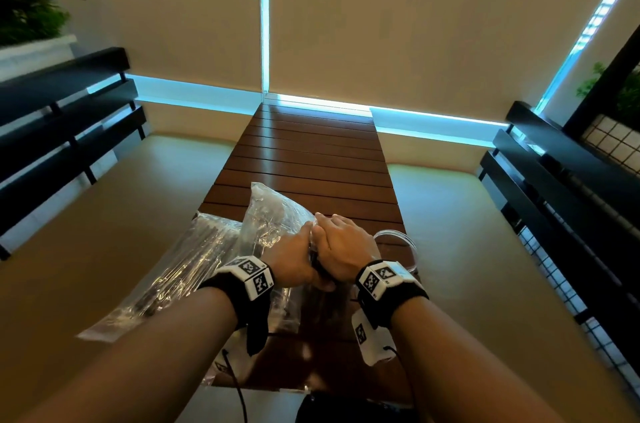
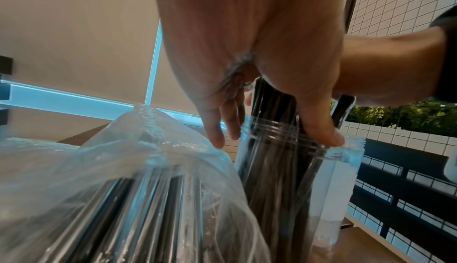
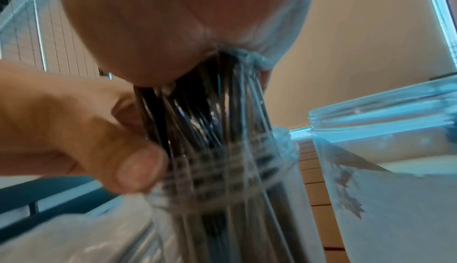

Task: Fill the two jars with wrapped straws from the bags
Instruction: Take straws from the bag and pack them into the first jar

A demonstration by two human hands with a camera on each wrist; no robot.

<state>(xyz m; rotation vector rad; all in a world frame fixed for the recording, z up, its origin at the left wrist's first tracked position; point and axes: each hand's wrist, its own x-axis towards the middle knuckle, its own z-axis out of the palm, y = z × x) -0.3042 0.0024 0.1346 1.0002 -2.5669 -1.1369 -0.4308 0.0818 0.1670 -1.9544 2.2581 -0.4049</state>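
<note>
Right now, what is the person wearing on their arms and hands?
Both forearms are bare, no sleeves. Each wrist carries a black strap with a white block printed with black-and-white square code markers: left wrist unit, right wrist unit. A thin black cable trails from the left one. The hands wear no gloves.

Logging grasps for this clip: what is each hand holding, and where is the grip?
Both hands hold the bundle of wrapped straws by its upper end, above the jar mouth: right hand, left hand.

Jar [image 1: 320, 298] w/ straws hidden under both hands in head view; 2nd jar [image 1: 401, 242] mostly behind right hand [image 1: 341, 249].
</note>
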